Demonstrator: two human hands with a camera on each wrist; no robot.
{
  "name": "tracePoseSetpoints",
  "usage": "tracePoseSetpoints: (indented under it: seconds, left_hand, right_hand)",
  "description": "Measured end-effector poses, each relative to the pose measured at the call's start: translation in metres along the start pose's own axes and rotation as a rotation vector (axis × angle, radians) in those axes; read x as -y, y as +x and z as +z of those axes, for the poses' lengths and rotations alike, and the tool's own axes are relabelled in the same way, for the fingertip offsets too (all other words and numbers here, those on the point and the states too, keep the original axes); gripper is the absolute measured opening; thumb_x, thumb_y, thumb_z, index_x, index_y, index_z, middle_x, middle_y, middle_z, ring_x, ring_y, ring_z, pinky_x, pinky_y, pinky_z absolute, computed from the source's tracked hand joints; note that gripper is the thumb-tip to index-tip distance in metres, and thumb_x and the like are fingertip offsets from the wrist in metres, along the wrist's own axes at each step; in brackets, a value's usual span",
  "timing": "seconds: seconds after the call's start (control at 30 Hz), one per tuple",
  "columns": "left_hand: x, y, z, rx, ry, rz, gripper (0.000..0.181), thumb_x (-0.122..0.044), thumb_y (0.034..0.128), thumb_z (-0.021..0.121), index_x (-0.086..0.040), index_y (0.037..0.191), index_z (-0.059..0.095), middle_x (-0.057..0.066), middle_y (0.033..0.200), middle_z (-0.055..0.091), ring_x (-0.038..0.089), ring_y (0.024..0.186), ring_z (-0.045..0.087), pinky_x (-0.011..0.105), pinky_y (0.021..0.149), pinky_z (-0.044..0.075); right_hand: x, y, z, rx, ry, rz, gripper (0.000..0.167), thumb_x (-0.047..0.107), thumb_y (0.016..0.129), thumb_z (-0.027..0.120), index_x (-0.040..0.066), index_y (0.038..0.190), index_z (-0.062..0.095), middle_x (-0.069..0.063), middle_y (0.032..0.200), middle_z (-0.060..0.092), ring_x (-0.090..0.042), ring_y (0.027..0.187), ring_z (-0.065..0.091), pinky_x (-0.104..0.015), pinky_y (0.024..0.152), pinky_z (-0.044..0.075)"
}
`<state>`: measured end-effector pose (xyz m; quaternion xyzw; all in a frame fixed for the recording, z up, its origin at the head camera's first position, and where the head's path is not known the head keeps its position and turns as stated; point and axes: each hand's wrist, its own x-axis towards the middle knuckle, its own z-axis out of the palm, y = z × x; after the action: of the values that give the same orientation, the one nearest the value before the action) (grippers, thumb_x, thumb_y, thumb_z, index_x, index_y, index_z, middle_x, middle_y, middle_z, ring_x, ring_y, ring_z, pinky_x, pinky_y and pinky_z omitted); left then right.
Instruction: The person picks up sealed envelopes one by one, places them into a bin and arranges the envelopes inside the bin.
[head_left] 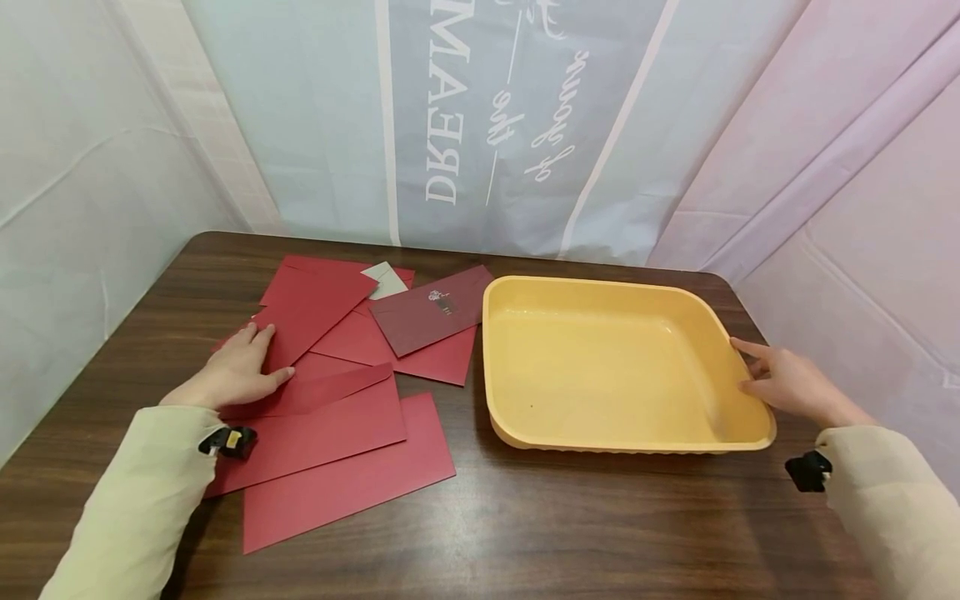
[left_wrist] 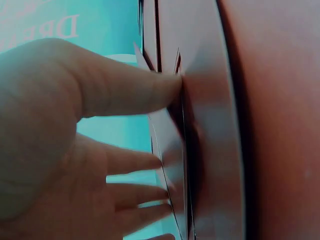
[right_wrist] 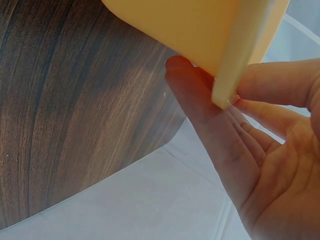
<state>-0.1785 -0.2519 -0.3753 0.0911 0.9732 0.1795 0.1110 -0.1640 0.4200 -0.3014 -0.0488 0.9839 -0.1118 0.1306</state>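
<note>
In the head view, several red envelopes [head_left: 348, 496] lie overlapping on the left of the table. My left hand [head_left: 242, 371] rests on the pile, its fingertips against a red envelope [head_left: 318, 312] set at a slant. Seen from the left wrist, the thumb [left_wrist: 135, 92] and fairly straight fingers touch the envelopes' edges and faces. On the right stands a yellow plastic tray [head_left: 592, 375] with nothing in it. My right hand [head_left: 791, 383] grips its right rim. The right wrist view shows the thumb on one side of the tray wall [right_wrist: 237, 55], fingers on the other.
A dark maroon envelope [head_left: 431, 312] with a printed mark lies beside the tray's left side. Near the back of the pile a small grey-white piece [head_left: 386, 282] shows. The brown wooden table [head_left: 570, 525] ends at fabric hangings [head_left: 322, 125] behind and at both sides.
</note>
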Motion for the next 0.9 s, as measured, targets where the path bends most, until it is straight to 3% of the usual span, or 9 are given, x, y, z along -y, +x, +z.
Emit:
tracePoseSetpoints:
  seconds: [0.23,0.47,0.57,0.73,0.8,0.9]
  left_hand:
    - [0.001,0.0017,0.0008,0.044,-0.062,0.055,0.07,-0.006,0.084,0.049,0.015,0.145,0.02,0.042,0.148,0.012,0.056,0.137,0.012,0.069,0.106,0.016]
    - [-0.0013,0.004,-0.0019,0.069,-0.033,0.079,0.074,0.007,0.0754,0.052,0.009,0.145,0.027,0.039,0.148,0.016,0.056,0.135,0.017,0.066,0.102,0.029]
    - [-0.0021,0.0045,-0.0039,0.061,-0.01,0.079,0.073,0.009,0.0751,0.053,0.007,0.145,0.031,0.038,0.148,0.02,0.057,0.133,0.021,0.06,0.093,0.04]
    - [-0.004,0.0041,-0.0059,0.015,0.013,0.06,0.069,0.009,0.0765,0.055,0.003,0.143,0.038,0.036,0.146,0.027,0.057,0.129,0.028,0.048,0.077,0.046]
    - [-0.0042,0.0034,-0.0054,-0.029,0.01,0.062,0.064,0.006,0.079,0.054,0.004,0.141,0.04,0.035,0.144,0.031,0.055,0.128,0.031,0.054,0.083,0.047]
    - [-0.0051,0.0031,-0.0034,-0.126,-0.005,0.041,0.057,-0.003,0.0861,0.053,0.009,0.14,0.037,0.037,0.139,0.033,0.055,0.124,0.034,0.066,0.093,0.038]
  right_hand:
    - [-0.0009,0.0001,0.0006,-0.005,-0.005,0.0,0.072,0.011,0.084,0.068,-0.016,0.139,0.03,-0.026,0.09,0.068,-0.02,0.07,0.064,-0.033,0.06,0.046]
    - [-0.0014,-0.0002,0.0007,-0.003,-0.001,0.004,0.072,0.011,0.084,0.067,-0.016,0.14,0.029,-0.026,0.091,0.068,-0.021,0.07,0.064,-0.033,0.06,0.046]
    - [-0.0014,-0.0001,0.0006,-0.006,-0.003,0.003,0.072,0.011,0.084,0.067,-0.016,0.14,0.03,-0.025,0.09,0.068,-0.022,0.07,0.065,-0.033,0.06,0.046]
    - [-0.0018,0.0003,0.0,-0.002,-0.003,0.004,0.072,0.012,0.084,0.067,-0.016,0.14,0.03,-0.026,0.091,0.068,-0.025,0.073,0.065,-0.033,0.061,0.046]
    - [-0.0021,0.0007,-0.0002,-0.002,-0.002,0.003,0.072,0.012,0.084,0.067,-0.016,0.14,0.03,-0.026,0.092,0.068,-0.026,0.073,0.065,-0.033,0.061,0.046]
    - [-0.0022,0.0013,-0.0002,-0.003,0.0,0.0,0.072,0.012,0.084,0.067,-0.016,0.139,0.03,-0.027,0.091,0.068,-0.025,0.073,0.065,-0.033,0.061,0.046]
